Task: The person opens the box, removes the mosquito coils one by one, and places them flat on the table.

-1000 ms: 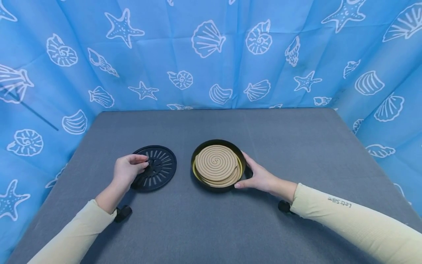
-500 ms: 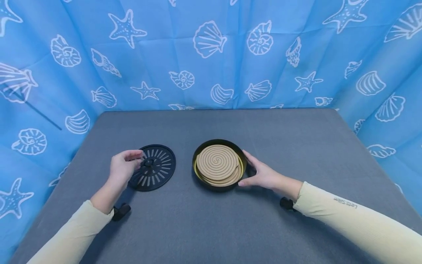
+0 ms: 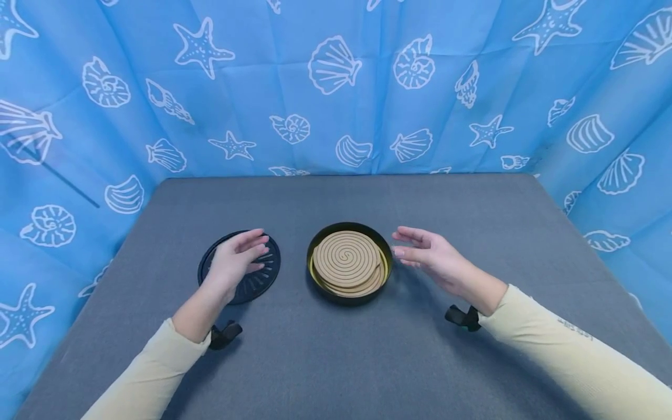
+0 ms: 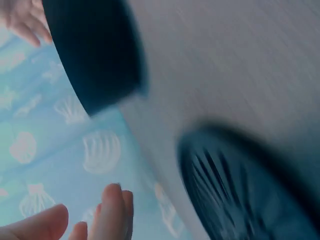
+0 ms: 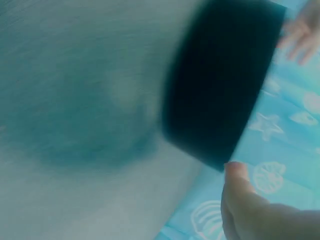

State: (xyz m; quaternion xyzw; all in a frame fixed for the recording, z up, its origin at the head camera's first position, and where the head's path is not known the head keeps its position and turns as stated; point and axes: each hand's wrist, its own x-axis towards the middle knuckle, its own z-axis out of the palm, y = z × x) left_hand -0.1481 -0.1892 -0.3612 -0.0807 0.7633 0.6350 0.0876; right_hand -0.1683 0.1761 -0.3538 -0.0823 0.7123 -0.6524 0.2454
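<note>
In the head view, a round dark tin (image 3: 350,301) with a yellowish inside holds stacked tan mosquito coils (image 3: 346,258). To its left lies a round black slotted lid (image 3: 268,273), partly hidden by my left hand (image 3: 234,259). That hand hovers over the lid with relaxed fingers and nothing in them. Just off the tin's right side is my right hand (image 3: 433,259), its fingers loosely bent and holding nothing. The left wrist view shows the tin's dark side wall (image 4: 95,55) above the fingers, and the right wrist view shows the same wall (image 5: 220,85) beside the fingertips.
A grey cloth-covered table (image 3: 336,361) lies beneath everything. Behind it and along both sides hangs a blue curtain (image 3: 294,64) with white shell and starfish prints. Dark straps (image 3: 226,335) sit at both wrists.
My left hand has let go of the lid's centre and moved right across it. My right hand has come off the tin and now stands slightly right of it. Tin and coils stay put.
</note>
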